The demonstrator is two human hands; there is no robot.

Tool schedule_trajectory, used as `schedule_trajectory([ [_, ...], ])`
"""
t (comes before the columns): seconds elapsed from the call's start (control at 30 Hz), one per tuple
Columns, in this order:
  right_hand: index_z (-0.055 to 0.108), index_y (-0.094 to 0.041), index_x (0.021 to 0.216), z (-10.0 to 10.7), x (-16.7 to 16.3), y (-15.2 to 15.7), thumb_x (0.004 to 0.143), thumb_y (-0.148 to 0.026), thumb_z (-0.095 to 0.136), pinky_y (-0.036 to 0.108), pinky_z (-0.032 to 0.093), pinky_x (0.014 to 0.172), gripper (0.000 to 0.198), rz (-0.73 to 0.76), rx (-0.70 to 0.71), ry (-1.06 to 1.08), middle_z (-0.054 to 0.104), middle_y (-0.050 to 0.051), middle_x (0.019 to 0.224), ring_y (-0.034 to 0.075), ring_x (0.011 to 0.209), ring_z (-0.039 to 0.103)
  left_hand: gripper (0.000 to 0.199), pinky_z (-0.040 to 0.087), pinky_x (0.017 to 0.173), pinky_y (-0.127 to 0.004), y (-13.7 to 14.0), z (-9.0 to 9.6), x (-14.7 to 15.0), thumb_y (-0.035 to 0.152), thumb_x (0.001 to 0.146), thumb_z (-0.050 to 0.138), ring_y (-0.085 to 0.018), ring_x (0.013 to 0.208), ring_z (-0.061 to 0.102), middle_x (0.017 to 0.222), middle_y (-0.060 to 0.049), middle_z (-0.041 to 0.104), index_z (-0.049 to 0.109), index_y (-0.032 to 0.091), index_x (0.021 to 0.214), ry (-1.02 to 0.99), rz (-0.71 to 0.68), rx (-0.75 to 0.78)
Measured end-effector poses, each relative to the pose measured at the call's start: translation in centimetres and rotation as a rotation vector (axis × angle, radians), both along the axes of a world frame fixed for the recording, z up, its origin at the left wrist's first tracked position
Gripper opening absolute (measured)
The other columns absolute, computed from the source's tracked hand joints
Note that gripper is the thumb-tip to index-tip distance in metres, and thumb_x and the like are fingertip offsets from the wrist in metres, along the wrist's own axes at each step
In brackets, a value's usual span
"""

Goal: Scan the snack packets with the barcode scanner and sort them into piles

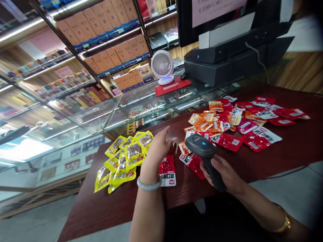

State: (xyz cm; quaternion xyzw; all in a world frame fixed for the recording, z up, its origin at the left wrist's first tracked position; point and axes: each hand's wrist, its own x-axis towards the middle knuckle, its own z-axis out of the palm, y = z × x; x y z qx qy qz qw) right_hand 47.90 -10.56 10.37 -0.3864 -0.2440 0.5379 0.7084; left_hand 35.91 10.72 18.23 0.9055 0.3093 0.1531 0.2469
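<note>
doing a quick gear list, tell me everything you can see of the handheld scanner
The handheld scanner is dark grey to black and looks like plastic, with a broad rounded head and a lit blue light on top. Its handle slopes down toward the person, wrapped by the fingers of the right hand. The head points away, over the red and orange packets; whether it touches any is unclear.

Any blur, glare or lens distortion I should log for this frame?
Head view, focus: the left grip looks smeared, the scanner crisper. Head view, light: shiny highlights on the yellow packets, a blown-out white patch in the glass counter at far left. Head view, lens: shelves look tilted and stretched; the right edge darkens.
</note>
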Motion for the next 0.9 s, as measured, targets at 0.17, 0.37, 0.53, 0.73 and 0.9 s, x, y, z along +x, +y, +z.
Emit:
schedule_trajectory([
  [0.17,0.059,-0.018,0.09,-0.2,0.1,-0.2,0.085,-0.057,0.068,0.018,0.041,0.04,0.041,0.037,0.007,-0.029,0.059,-0.002,0.065,0.008,0.043,0.05,0.046,0.047,0.092,-0.043,-3.2,1.9,-5.5,0.058,0.089,0.052,-0.032,0.106,0.063,0.107,-0.015,0.07,0.066,0.017,0.105,0.501,0.251,0.268],
  [0.37,0.058,-0.019,0.093,0.2,-0.2,-0.7,0.086,-0.054,0.068,0.019,0.039,0.042,0.037,0.113,0.028,-0.053,0.056,-0.003,0.069,0.007,0.045,0.047,0.057,0.044,0.091,-0.042,-7.0,-3.0,-8.4,0.069,0.081,0.057,-0.035,0.107,0.061,0.107,-0.017,0.067,0.06,0.014,0.099,0.568,0.33,0.295],
  [0.53,0.058,-0.019,0.089,2.2,-2.0,-0.7,0.089,-0.061,0.06,0.026,0.044,0.054,0.042,0.213,0.085,0.023,0.054,-0.003,0.069,0.011,0.053,0.053,0.032,0.046,0.08,-0.034,-7.1,-5.0,-8.3,0.045,0.085,0.064,-0.027,0.094,0.066,0.097,-0.009,0.07,0.051,0.02,0.1,0.331,0.394,0.028],
  [0.73,0.059,-0.019,0.088,1.8,-2.5,0.9,0.094,-0.061,0.051,0.033,0.042,0.071,0.044,0.173,0.104,-0.114,0.054,-0.002,0.066,0.016,0.064,0.052,0.024,0.047,0.062,-0.027,-6.0,-6.6,-9.2,0.043,0.086,0.058,-0.018,0.068,0.065,0.08,-0.001,0.068,0.045,0.023,0.091,-0.182,0.411,-0.338],
  [0.9,0.059,-0.018,0.078,1.5,0.0,1.7,0.093,-0.059,0.055,0.029,0.039,0.064,0.043,0.051,0.014,-0.324,0.054,-0.001,0.069,0.015,0.065,0.047,0.03,0.047,0.048,-0.025,-5.9,-7.1,-8.1,0.047,0.085,0.058,-0.015,0.056,0.062,0.082,-0.001,0.068,0.043,0.023,0.096,-0.359,0.361,-0.524],
])
